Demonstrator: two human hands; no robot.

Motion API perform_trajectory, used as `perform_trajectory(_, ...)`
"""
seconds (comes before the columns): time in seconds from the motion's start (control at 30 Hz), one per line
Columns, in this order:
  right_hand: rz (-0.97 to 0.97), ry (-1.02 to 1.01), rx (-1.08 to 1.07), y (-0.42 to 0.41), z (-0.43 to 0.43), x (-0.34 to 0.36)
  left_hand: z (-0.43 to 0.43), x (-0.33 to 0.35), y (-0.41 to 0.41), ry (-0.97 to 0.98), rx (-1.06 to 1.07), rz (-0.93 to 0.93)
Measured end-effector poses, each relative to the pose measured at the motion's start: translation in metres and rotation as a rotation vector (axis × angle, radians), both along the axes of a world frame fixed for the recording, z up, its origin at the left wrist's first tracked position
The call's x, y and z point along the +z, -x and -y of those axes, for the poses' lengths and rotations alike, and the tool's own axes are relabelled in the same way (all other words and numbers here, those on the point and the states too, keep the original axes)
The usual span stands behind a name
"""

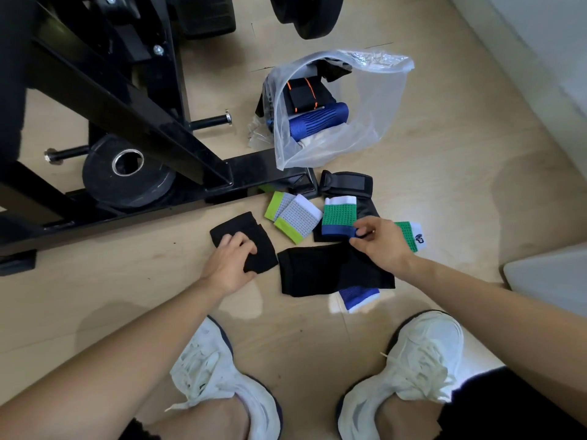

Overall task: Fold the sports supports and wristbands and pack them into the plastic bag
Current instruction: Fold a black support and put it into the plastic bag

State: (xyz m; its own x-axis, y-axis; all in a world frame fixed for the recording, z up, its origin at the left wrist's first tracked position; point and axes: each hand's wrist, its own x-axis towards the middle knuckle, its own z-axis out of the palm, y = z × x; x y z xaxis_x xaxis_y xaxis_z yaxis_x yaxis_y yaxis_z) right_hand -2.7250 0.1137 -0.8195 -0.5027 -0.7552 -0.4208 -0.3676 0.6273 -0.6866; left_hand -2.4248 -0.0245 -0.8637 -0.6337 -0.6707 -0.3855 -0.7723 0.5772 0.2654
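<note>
A clear plastic bag (374, 100) lies open on the floor with a blue support (317, 122) and a black-and-orange support (305, 93) inside. My left hand (230, 260) grips a small black wristband (241, 228) on the floor. My right hand (381, 241) pinches the blue edge of a green, white and blue wristband (338, 217). A second such wristband (413, 236) lies right of that hand. A large black support (330, 271) lies between my hands, over a blue-and-white band (359, 298). Two grey-and-lime wristbands (293, 219) and a black strap wrap (347, 184) lie farther out.
A black weight rack frame (127, 100) with a weight plate (127, 171) and pegs fills the left. More plates (311, 17) stand at the top. A white wall runs along the right, with a white object (546, 277) below it. My white shoes (422, 360) are at the bottom.
</note>
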Motion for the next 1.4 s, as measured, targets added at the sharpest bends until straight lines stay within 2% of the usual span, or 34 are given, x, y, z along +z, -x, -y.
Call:
perform_trajectory(0.1, 0.092, 0.003, 0.119, -0.014, -0.002, -0.003, 0.001, -0.004, -0.001, 0.035, -0.030, -0.047)
perform_trajectory(0.17, 0.173, 0.012, 0.179, -0.026, -0.001, -0.001, 0.006, 0.002, 0.000, -0.013, 0.091, -0.090)
perform_trajectory(0.3, 0.327, 0.050, 0.190, -0.043, 0.008, 0.006, 0.024, 0.048, 0.020, -0.555, 0.641, -0.526)
perform_trajectory(0.37, 0.439, 0.062, 0.174, -0.047, 0.014, 0.013, 0.029, 0.074, 0.032, -0.814, 0.729, -0.644)
perform_trajectory(0.43, 0.559, 0.049, 0.154, -0.047, 0.018, 0.021, 0.028, 0.097, 0.043, -1.075, 0.716, -0.733)
perform_trajectory(0.5, 0.711, 0.022, 0.153, -0.046, 0.020, 0.028, 0.025, 0.109, 0.051, -1.192, 0.687, -0.770)
perform_trajectory(0.57, 0.845, 0.034, 0.148, -0.045, 0.020, 0.033, 0.022, 0.113, 0.061, -1.182, 0.721, -0.801)
perform_trajectory(0.63, 0.900, 0.075, 0.072, -0.043, 0.020, 0.039, 0.017, 0.110, 0.070, -1.086, 0.790, -0.839)
perform_trajectory(0.73, 0.875, 0.153, -0.025, -0.040, 0.019, 0.048, 0.008, 0.107, 0.076, -0.589, 0.755, -0.737)
perform_trajectory(0.77, 0.867, 0.174, -0.037, -0.039, 0.018, 0.053, 0.003, 0.108, 0.077, -0.491, 0.719, -0.708)
perform_trajectory(0.8, 0.856, 0.184, -0.039, -0.039, 0.017, 0.058, -0.001, 0.111, 0.079, -0.485, 0.694, -0.701)
perform_trajectory(0.83, 0.845, 0.184, -0.030, -0.038, 0.016, 0.063, -0.005, 0.115, 0.082, -0.570, 0.693, -0.705)
perform_trajectory(0.9, 0.827, 0.158, 0.021, -0.036, 0.013, 0.074, -0.016, 0.125, 0.091, -0.849, 0.713, -0.645)
perform_trajectory(0.93, 0.834, 0.141, 0.045, -0.035, 0.012, 0.078, -0.020, 0.126, 0.094, -0.920, 0.701, -0.618)
perform_trajectory(1.13, 0.959, 0.154, 0.020, -0.021, 0.008, 0.097, -0.029, 0.122, 0.101, -0.791, 0.669, -0.675)
perform_trajectory(1.2, 0.974, 0.173, 0.038, -0.013, 0.007, 0.104, -0.023, 0.119, 0.100, -0.625, 0.557, -0.699)
perform_trajectory(1.27, 0.936, 0.162, 0.088, -0.006, 0.007, 0.111, -0.016, 0.118, 0.099, -0.523, 0.350, -0.695)
perform_trajectory(1.33, 0.868, 0.156, 0.132, 0.001, 0.008, 0.118, -0.013, 0.119, 0.103, -0.590, 0.181, -0.634)
perform_trajectory(1.4, 0.806, 0.193, 0.122, 0.008, 0.010, 0.124, -0.015, 0.121, 0.108, -0.741, 0.158, -0.601)
